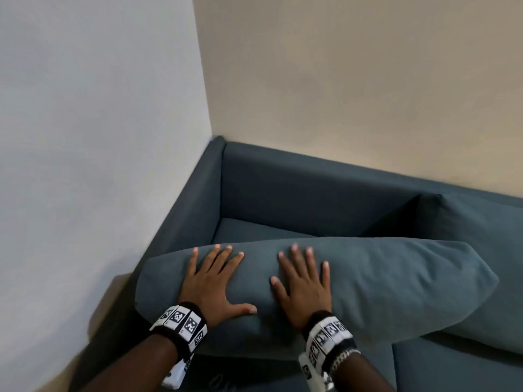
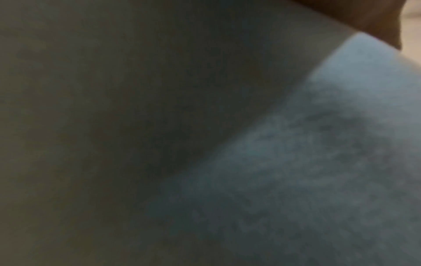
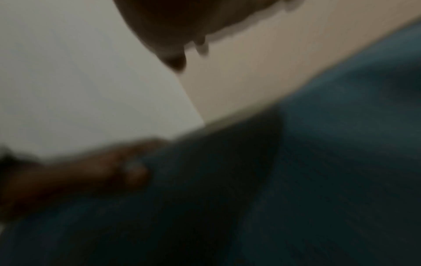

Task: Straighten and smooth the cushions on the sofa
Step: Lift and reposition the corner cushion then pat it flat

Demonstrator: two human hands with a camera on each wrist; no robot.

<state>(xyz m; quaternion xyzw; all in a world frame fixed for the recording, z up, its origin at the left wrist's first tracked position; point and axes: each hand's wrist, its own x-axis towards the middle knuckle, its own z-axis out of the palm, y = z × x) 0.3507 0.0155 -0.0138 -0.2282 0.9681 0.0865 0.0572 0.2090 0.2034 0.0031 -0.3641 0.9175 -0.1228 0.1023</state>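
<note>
A large dark teal cushion [image 1: 382, 287] lies tilted across the seat of the teal sofa [image 1: 297, 188], away from the backrest. My left hand [image 1: 215, 275] presses flat on its left part with fingers spread. Beside it my right hand [image 1: 304, 281] lies flat on the cushion's middle, fingers straight. A second teal cushion [image 1: 481, 222] leans against the backrest at the right. Both wrist views are blurred; the left wrist view shows the cushion fabric [image 2: 318, 171], and the right wrist view shows the cushion [image 3: 318, 180] with my left hand [image 3: 79, 172] on it.
The sofa stands in a corner between a grey-white wall [image 1: 99, 137] on the left and a beige wall [image 1: 353, 80] behind. The left armrest [image 1: 195, 193] runs along the grey wall. Bare seat [image 1: 254, 230] shows behind the cushion.
</note>
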